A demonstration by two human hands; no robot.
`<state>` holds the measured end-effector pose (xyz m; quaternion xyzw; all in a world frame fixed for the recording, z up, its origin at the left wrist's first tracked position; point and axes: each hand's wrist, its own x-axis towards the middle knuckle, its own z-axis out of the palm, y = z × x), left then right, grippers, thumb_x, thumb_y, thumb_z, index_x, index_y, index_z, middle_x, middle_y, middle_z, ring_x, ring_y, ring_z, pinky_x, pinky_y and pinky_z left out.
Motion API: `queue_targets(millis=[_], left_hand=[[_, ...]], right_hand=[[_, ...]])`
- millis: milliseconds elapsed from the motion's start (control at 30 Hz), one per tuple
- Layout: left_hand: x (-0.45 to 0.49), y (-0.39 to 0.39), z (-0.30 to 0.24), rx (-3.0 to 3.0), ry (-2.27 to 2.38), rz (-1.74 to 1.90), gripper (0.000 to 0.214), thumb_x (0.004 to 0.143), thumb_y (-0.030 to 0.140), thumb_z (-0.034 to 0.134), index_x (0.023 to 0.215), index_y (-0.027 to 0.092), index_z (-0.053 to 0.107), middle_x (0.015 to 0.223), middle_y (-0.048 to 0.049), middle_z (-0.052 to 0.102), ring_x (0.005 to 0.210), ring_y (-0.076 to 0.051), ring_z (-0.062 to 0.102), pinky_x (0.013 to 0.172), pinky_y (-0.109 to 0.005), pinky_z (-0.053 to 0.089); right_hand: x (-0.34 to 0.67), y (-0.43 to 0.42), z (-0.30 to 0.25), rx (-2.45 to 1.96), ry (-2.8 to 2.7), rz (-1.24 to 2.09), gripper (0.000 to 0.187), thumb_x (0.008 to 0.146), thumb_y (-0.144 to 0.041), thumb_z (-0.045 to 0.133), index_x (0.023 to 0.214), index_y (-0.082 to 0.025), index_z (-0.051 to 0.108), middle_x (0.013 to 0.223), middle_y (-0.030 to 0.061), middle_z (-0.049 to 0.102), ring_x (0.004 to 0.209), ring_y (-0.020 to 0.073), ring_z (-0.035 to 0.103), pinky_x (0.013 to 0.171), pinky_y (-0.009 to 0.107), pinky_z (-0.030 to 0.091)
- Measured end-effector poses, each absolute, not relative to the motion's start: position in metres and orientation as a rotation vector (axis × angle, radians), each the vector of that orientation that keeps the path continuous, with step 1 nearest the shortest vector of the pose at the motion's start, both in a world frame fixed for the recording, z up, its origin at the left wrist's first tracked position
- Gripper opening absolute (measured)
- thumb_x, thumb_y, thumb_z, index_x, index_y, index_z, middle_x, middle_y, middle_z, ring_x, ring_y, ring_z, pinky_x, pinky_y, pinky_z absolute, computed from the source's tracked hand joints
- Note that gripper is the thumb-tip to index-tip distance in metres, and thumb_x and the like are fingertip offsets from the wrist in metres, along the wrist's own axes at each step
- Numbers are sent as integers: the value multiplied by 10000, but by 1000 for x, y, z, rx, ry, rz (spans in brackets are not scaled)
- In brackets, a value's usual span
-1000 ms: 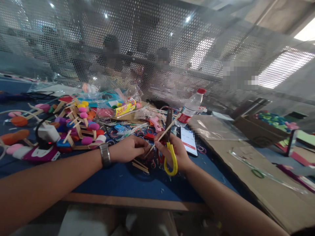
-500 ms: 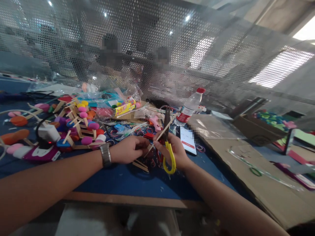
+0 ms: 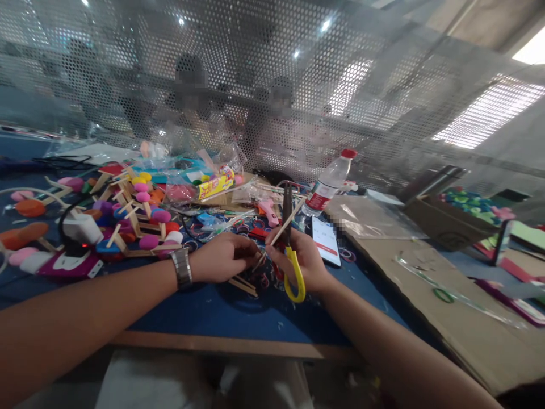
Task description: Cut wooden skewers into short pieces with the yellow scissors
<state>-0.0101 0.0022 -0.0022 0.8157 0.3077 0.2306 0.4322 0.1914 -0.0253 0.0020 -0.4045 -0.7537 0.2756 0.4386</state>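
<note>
My right hand is closed around yellow-handled scissors, their dark blades pointing up and away. A thin wooden stick is pinched in the same hand and slants across the blades. My left hand, with a metal watch at its wrist, has its fingertips pinched together just left of the right hand. A small piece shows at those fingertips, too blurred to name. Below them, several short cut sticks lie on the blue table.
Colourful foam pieces joined with wooden sticks crowd the left, behind a purple power strip. A pink glue gun, a bottle and a phone lie beyond my hands. Cardboard covers the right.
The piece at my left fingertips has turned and less of it shows. My right hand keeps the scissors and stick in nearly the same place.
</note>
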Motion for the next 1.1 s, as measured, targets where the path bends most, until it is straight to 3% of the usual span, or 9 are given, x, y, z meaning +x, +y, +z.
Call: queue_targets(millis=[500,1100], left_hand=[[-13,0,9,2300,805,575,233,849,128,562,972,144,758,912,-47,777,800,-162,690,739,-237,479],[-13,2,8,2302,763,567,176,815,87,573,826,157,734,813,-16,735,754,-142,648,716,-218,450]], right_hand=[[195,-24,0,-1046,-1862,699,147,809,-316,706,826,-205,611,696,-3,599,611,155,538,596,283,459],[192,-24,2,-1032,-1921,653,139,832,-325,666,825,-195,619,739,17,644,626,149,546,605,280,476]])
